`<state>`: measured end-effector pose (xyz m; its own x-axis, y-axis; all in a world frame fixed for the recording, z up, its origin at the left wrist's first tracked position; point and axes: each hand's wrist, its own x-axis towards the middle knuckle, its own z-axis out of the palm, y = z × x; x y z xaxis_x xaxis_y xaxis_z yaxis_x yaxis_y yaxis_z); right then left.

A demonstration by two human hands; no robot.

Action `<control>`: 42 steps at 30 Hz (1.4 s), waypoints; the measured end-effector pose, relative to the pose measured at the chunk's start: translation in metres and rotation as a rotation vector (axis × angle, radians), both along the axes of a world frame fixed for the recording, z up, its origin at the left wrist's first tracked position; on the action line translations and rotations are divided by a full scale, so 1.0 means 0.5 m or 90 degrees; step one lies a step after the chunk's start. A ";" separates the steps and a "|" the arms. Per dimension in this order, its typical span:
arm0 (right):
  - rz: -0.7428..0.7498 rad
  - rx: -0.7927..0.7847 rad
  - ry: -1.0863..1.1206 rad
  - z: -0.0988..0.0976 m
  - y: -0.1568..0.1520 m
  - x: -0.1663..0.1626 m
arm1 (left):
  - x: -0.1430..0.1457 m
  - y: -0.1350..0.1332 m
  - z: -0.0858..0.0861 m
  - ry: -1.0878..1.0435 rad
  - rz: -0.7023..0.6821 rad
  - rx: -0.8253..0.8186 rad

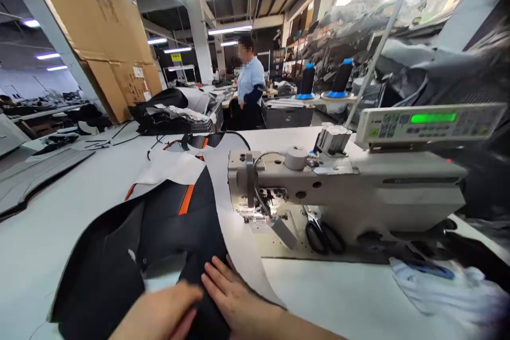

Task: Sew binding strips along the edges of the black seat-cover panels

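Note:
My left hand (161,312) and my right hand (233,291) rest side by side on a black fabric piece (131,255) with orange stripes at the near edge of the white table (48,234). The right hand's fingers lie flat and stretched on the cloth. The left hand's fingers are curled against the fabric beside it. A grey-white fabric layer (223,180) runs from my hands up toward the sewing machine (319,191), whose needle area (258,212) is lit.
Black scissors (322,236) lie under the machine arm. A control panel (430,122) with a green display stands above it. Two thread cones (324,79) sit behind. A person in a light blue shirt (250,87) stands at the back. Cardboard boxes (103,26) lean at left.

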<state>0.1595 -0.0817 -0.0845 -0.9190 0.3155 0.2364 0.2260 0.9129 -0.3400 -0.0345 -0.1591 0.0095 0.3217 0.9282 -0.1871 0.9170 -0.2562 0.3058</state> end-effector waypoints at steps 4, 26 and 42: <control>-0.041 -0.095 -0.071 0.020 -0.023 -0.007 | 0.066 0.112 0.005 0.150 -0.337 0.251; -0.208 0.206 -0.108 0.000 -0.015 0.001 | 0.124 0.231 -0.028 0.071 -0.457 0.214; -0.196 0.327 -0.023 -0.007 -0.037 0.039 | 0.152 0.204 -0.021 0.211 -0.293 0.052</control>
<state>0.1787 -0.1002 -0.0878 -0.8134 0.4223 0.4001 0.5098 0.8487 0.1407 0.0416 -0.0571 -0.0012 0.6321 0.7224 -0.2804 0.7492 -0.6622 -0.0171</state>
